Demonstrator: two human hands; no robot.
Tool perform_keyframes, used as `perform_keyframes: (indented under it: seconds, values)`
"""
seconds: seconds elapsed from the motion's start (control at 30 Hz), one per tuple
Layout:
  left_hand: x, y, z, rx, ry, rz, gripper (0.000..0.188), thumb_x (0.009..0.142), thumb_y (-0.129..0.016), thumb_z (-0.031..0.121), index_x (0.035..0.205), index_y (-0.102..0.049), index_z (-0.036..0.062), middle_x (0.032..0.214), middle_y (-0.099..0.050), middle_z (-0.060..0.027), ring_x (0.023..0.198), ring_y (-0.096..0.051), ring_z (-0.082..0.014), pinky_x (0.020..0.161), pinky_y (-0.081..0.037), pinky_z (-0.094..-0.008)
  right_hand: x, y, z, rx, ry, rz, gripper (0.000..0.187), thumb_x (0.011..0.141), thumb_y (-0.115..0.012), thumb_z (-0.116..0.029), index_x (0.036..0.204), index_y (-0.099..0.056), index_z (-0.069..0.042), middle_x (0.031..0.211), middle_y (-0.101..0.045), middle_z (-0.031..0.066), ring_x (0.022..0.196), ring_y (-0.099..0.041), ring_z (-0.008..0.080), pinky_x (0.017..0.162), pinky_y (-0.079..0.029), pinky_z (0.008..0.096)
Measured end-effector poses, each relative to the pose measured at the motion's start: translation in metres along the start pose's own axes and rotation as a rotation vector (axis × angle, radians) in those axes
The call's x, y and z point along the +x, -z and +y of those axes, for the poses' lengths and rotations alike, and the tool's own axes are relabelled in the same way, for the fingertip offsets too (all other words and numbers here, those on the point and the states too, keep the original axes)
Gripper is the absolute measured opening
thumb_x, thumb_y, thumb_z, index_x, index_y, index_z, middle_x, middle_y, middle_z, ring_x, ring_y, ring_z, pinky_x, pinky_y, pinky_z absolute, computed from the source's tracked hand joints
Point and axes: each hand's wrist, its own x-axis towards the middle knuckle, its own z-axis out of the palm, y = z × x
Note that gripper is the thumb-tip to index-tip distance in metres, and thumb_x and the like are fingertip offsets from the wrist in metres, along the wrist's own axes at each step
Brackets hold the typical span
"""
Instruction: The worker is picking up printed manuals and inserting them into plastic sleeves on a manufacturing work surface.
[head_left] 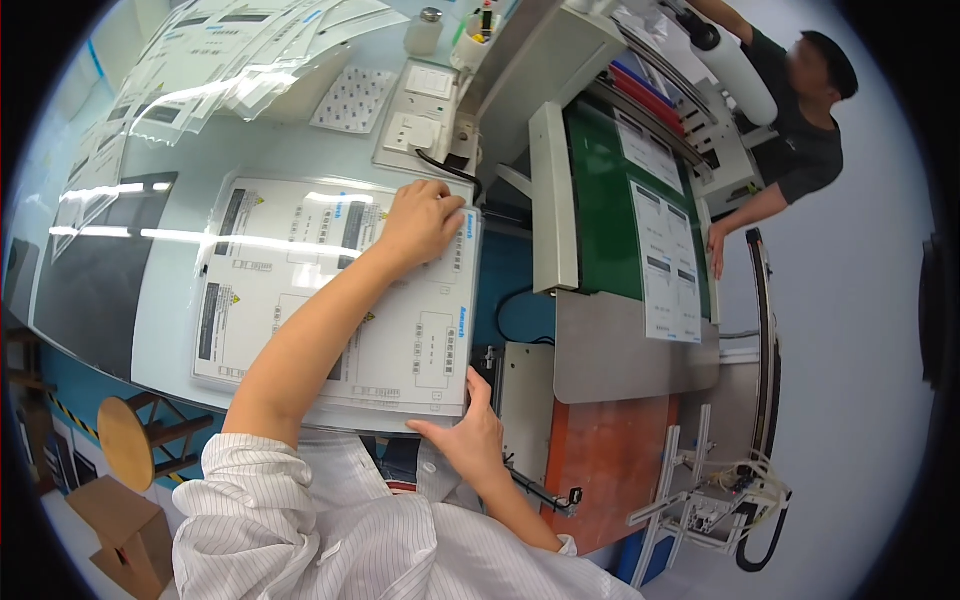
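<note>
striped white sleeves at the bottom, then the right hand (462,432) pinching the near right corner of a stack of white printed sheets (330,300) on the pale table (160,320) – left hand (420,222) flat on the far right corner, fingers curled down on it. looks like squaring the stack, so the next move wants an even grip on both corners. more clear-sleeved sheets (200,60) fan out far left, and white labels (665,270) ride the green conveyor (600,200) – a co-worker's hand (716,250) rests at its edge.
</note>
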Motion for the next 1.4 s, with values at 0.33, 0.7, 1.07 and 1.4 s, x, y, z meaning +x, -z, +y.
perform_keyframes:
  seconds: [0.33, 0.7, 1.07, 1.4]
  values:
    - [0.014, -0.003, -0.006, -0.1, 0.046, -0.08, 0.02, 0.082, -0.065, 0.016, 0.099, -0.067, 0.0069, 0.108, -0.059, -0.0113, 0.11, -0.052, -0.0307, 0.096, -0.038, -0.0424, 0.001, -0.005, 0.01, 0.107, 0.08, -0.038, 0.111, 0.068, -0.087, -0.026, 0.149, -0.016, 0.004, 0.137, -0.048, 0.0256, 0.126, -0.052, 0.032, 0.104, -0.041, 0.0375]
    - [0.03, 0.003, 0.0, -0.218, 0.028, -0.113, 0.011, 0.083, -0.06, 0.015, 0.09, -0.066, 0.0078, 0.088, -0.066, -0.011, 0.095, -0.061, -0.0319, 0.083, -0.047, -0.0437, 0.0, -0.013, 0.024, 0.123, 0.181, 0.027, 0.11, 0.07, -0.087, -0.019, 0.151, -0.014, 0.0, 0.138, -0.045, 0.0218, 0.126, -0.049, 0.0291, 0.104, -0.041, 0.0383]
    - [0.033, -0.008, -0.002, -0.281, 0.084, -0.27, 0.013, 0.087, -0.057, 0.012, 0.089, -0.065, 0.0018, 0.086, -0.068, -0.0173, 0.082, -0.065, -0.035, 0.076, -0.05, -0.0424, -0.003, -0.016, 0.023, 0.353, 0.204, -0.019, 0.103, 0.077, -0.08, -0.01, 0.152, -0.01, 0.0, 0.145, -0.038, 0.0192, 0.131, -0.044, 0.0265, 0.109, -0.036, 0.0376]
    - [0.044, 0.003, 0.008, -0.442, 0.309, -0.448, 0.017, 0.083, -0.055, 0.009, 0.09, -0.069, 0.0015, 0.094, -0.07, -0.019, 0.093, -0.066, -0.0356, 0.082, -0.052, -0.0403, 0.015, -0.003, 0.034, 0.789, 0.19, 0.064, 0.053, 0.105, -0.043, -0.03, 0.142, -0.04, 0.007, 0.146, -0.043, 0.0146, 0.132, -0.042, 0.0213, 0.111, -0.031, 0.036]
